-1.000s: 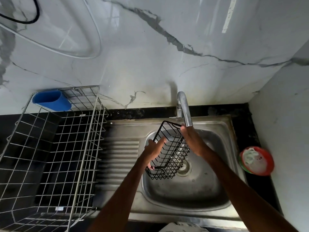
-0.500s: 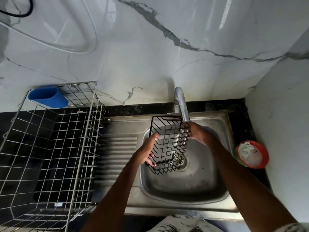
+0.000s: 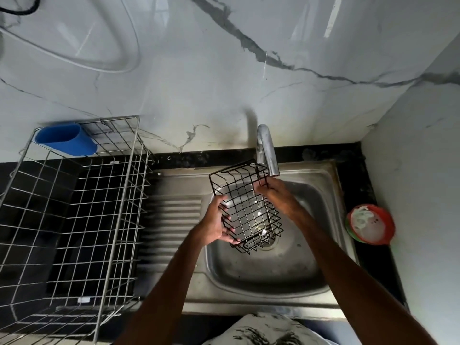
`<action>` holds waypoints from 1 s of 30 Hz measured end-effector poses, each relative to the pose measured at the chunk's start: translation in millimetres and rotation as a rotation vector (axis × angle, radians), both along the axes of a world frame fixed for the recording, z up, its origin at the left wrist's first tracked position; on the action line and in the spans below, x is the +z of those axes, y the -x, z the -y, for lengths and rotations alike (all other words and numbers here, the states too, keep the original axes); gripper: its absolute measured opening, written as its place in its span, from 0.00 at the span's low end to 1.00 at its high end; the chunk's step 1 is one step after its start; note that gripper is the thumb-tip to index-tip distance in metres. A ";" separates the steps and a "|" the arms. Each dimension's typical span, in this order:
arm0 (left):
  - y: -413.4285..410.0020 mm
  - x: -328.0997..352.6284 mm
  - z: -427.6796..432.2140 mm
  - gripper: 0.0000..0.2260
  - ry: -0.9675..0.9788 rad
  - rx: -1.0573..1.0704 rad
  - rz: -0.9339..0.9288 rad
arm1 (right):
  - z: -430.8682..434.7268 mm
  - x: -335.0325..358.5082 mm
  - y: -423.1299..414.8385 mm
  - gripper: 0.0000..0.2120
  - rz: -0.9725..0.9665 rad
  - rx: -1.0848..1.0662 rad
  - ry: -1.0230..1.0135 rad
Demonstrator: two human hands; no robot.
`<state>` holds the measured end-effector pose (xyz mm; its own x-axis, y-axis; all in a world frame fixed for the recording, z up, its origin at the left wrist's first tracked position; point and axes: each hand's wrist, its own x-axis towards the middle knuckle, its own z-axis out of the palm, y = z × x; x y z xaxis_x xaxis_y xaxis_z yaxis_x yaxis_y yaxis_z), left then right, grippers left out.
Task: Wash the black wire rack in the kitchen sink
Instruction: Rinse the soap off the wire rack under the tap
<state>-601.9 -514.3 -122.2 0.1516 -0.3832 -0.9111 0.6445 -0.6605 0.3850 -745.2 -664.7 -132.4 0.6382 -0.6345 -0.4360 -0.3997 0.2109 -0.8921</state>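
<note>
The black wire rack point(image 3: 245, 207) is held tilted over the sink point(image 3: 273, 270), between both hands; its left edge is gripped by the left hand point(image 3: 219, 225); its far right corner is pinched by the right hand point(image 3: 273, 192), just under the tap point(image 3: 267, 150).

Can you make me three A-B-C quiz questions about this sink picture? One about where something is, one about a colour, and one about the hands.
1. Where is the red bowl? A) right of the sink B) inside the sink C) on the tap
2. What colour is the cup at the silver basket's corner? A) green B) blue C) yellow
3. How is the black wire rack held? A) by nobody B) by one hand C) by both hands

Answers: A, it sits just past the sink's right rim; B, the cup is plainly blue; C, the left hand and right hand each grip a side.
</note>
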 end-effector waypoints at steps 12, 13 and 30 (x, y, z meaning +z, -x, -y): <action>-8.8 4.0 -13.4 0.54 0.156 0.113 -0.234 | -6.1 18.0 27.4 0.06 0.069 0.062 0.019; -6.4 7.3 -10.5 0.60 0.150 0.092 -0.216 | -6.2 18.7 27.8 0.05 0.071 0.073 0.025; 11.4 19.7 7.8 0.38 0.052 0.046 -0.001 | -10.3 20.9 44.4 0.07 -0.027 0.138 0.088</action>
